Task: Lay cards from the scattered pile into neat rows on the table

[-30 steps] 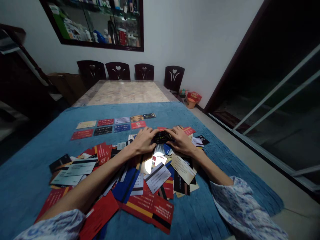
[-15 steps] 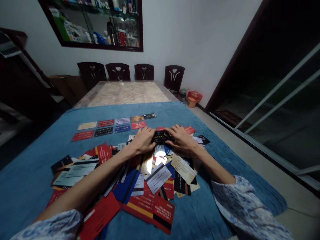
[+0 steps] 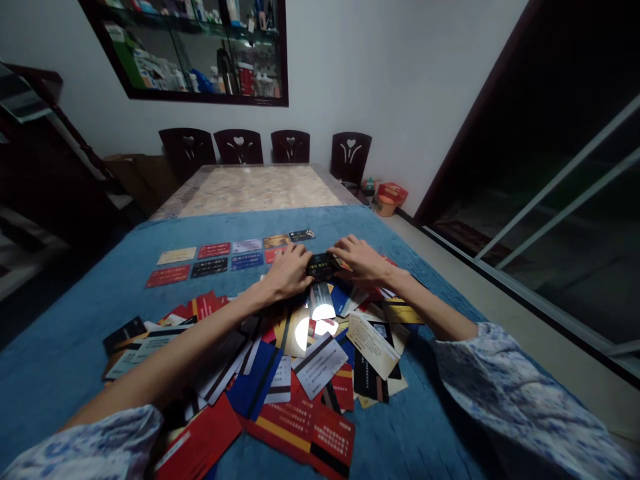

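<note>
Both of my hands hold one black card (image 3: pixel 321 265) with gold print, just above the far end of a loose pile of cards (image 3: pixel 295 360). My left hand (image 3: pixel 287 272) pinches its left end and my right hand (image 3: pixel 361 260) pinches its right end. The pile holds red, blue, black, white and cream cards, overlapping on a blue cloth (image 3: pixel 65 333). Beyond the hands, two neat rows of cards (image 3: pixel 220 257) lie flat on the cloth.
A marble-topped table (image 3: pixel 255 190) extends past the cloth, with several dark chairs (image 3: pixel 293 147) against the wall. A glass-fronted cabinet (image 3: pixel 200 47) hangs above. A red basket (image 3: pixel 391 197) sits on the floor at right, near a sliding glass door (image 3: pixel 560 220).
Both hands have moved a little away from me with the black card, toward the right end of the rows. The view has shifted slightly.
</note>
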Motion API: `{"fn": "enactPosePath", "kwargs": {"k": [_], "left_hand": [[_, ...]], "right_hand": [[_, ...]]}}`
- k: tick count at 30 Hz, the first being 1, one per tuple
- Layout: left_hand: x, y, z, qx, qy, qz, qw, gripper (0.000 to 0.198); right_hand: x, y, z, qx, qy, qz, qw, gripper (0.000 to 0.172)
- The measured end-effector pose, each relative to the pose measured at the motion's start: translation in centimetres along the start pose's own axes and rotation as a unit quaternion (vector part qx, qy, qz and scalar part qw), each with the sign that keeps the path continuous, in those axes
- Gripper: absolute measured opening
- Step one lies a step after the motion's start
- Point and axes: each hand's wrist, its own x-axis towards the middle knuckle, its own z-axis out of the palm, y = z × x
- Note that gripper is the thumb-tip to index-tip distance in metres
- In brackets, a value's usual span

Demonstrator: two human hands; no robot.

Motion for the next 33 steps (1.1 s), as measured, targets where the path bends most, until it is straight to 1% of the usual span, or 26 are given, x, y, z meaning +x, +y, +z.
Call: {"fn": "enactPosePath", "kwargs": {"k": [7, 13, 20, 27, 33], "left_hand": [[1.2, -1.8, -0.1, 0.013, 0.004, -0.003, 1.000, 0.041], [2.4, -3.0, 0.2, 0.019, 0.002, -0.021, 1.000, 0.039], [4.0, -4.2, 0.7, 0.004, -0.014, -0.051, 0.999, 0.042], [5.8, -6.0, 2.1, 0.000, -0.011, -0.059, 0.998, 0.042], [7.4, -7.2, 2.8, 0.003, -0.026, -0.071, 0.997, 0.042]], "right_hand": [[2.4, 1.2, -0.5, 0.010, -0.028, -0.009, 1.000, 0.062], [4.2, 2.0, -0.7, -0.003, -0.048, -0.015, 0.999, 0.061], [6.6, 3.3, 0.1, -0.006, -0.066, -0.008, 0.998, 0.059], [8.6, 4.4, 1.1, 0.008, -0.085, 0.008, 0.996, 0.057], [10.4, 4.9, 1.4, 0.013, -0.111, 0.025, 0.993, 0.053]]}}
